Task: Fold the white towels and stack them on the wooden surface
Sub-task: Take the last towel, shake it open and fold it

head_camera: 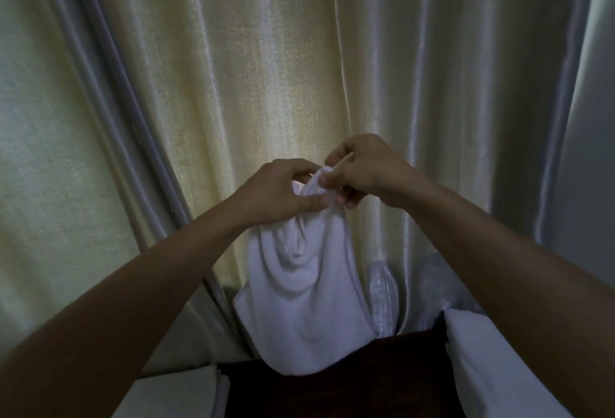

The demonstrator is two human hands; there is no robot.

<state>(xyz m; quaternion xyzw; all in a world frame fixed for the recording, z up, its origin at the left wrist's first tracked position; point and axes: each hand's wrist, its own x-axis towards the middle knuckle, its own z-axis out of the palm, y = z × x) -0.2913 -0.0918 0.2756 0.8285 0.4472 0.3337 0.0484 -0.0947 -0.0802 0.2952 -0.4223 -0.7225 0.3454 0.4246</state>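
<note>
Two hands, left hand [283, 189] and right hand [366, 175], pinch one towel [306, 301] with curled fingers [312, 199] before shiny curtains [233, 68]. Dark table [349, 384] below is half hidden; folded stack [179, 394] is cut off.

White towel [306, 288], bunched, hanging upright

Dim, soft picture; light glows through the curtain [259, 85].

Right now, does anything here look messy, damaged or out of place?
Nothing stands out. Both hands, left and right, pinch the top of a white towel hanging bunched over the wooden surface. Folded towels lie at lower left.
</note>
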